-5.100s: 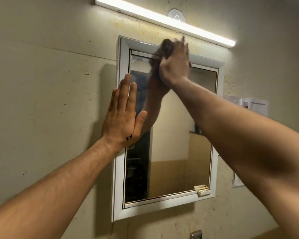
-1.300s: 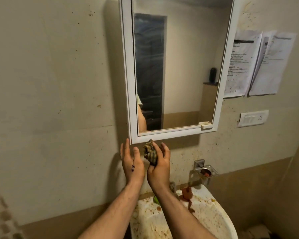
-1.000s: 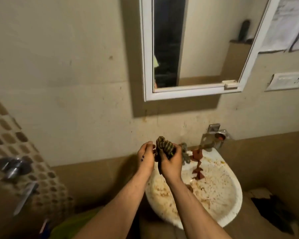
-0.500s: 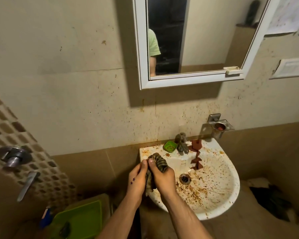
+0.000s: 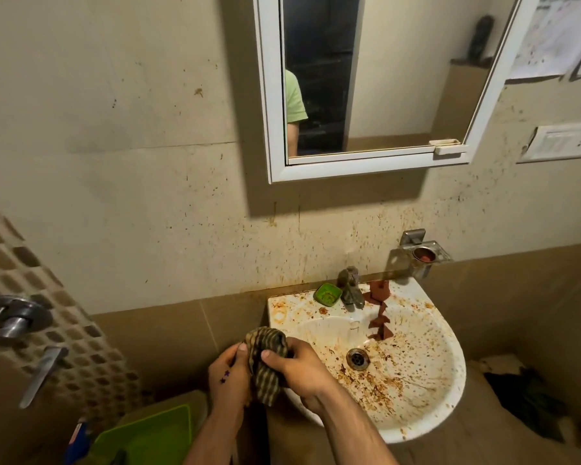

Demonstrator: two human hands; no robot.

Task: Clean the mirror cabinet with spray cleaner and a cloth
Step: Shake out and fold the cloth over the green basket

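Both hands are closed on the cloth (image 5: 265,360). The left hand (image 5: 228,377) pinches it from the left side with the thumb on top, and the right hand (image 5: 302,374) wraps its fingers around it from the right. No finger is free. The cloth is bunched into a thick roll. Its long axis runs away from the body, and one loose end hangs down below the fingers. It is held over the near left rim of the sink (image 5: 460,364).

Beyond the fingers and a little to the right, the tap (image 5: 349,290) and a small green dish (image 5: 327,294) stand at the back of the sink. They are the only things that rise into the way upward.

The mirror cabinet (image 5: 376,95) hangs well above and beyond the fingers, slightly to the right, with its long axis upright. Its bottom frame edge is the nearest part. The stained wall between the sink and this edge carries nothing, so there seems to be free room to lift the cloth.

The right hand is on the cabinet's side, so I judge it the better one for wiping. I cannot pick out a spray bottle with certainty.
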